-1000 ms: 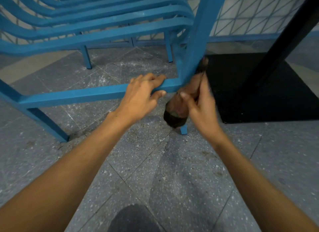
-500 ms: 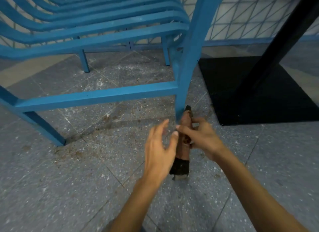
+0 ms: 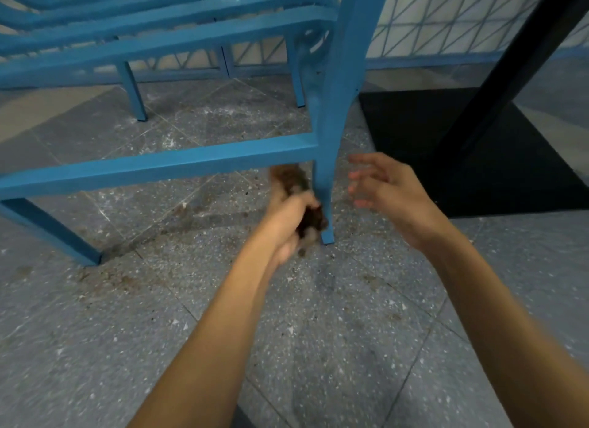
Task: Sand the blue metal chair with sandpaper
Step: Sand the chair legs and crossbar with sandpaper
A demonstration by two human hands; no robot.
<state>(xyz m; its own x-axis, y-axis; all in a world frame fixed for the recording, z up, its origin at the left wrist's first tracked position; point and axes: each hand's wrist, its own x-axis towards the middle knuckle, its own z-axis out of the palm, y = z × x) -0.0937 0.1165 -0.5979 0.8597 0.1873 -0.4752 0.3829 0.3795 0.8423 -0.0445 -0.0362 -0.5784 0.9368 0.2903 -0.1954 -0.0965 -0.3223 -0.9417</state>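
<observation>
The blue metal chair (image 3: 159, 166) stands on the tiled floor, its seat slats at the top and a low crossbar running to its front right leg (image 3: 331, 124). My left hand (image 3: 291, 217) is closed around a brown, blurred strip of sandpaper (image 3: 291, 179) right beside the lower part of that leg, just under the crossbar's end. Whether the sandpaper touches the leg is too blurred to tell. My right hand (image 3: 385, 188) hovers to the right of the leg, fingers spread and empty.
A black pole (image 3: 510, 64) rises from a black square base plate (image 3: 478, 160) just right of the chair leg. Brown dust (image 3: 134, 277) lies scattered on the grey speckled floor. A blue lattice railing (image 3: 430, 22) runs along the back.
The sandpaper has passed from my right hand to my left hand. My left hand has left the crossbar and now holds the paper by the leg; my right hand has opened and moved right.
</observation>
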